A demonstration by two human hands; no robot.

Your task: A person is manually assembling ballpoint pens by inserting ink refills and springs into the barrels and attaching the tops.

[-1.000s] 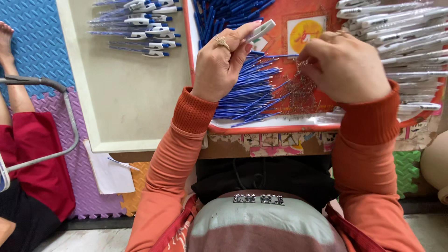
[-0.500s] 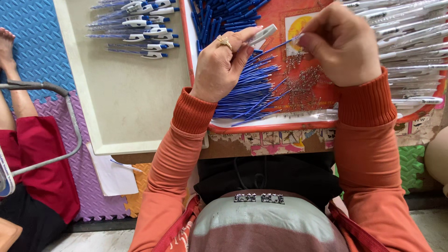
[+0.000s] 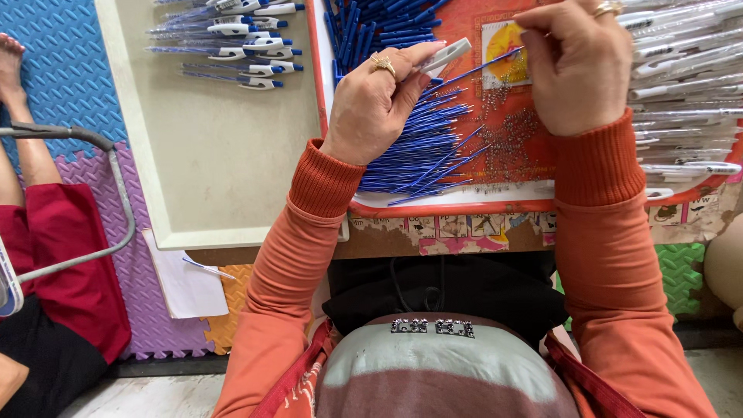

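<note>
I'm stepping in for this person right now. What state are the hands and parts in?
Left hand: pinching a white pen barrel.
Right hand: holding a blue refill, its tip at the barrel's end.
Refills heaped on the red tray, small springs beside them, empty barrels at right.
Done: finished pens on the beige tray.
Left: refill not yet fully in; many refills and barrels remain.
</note>
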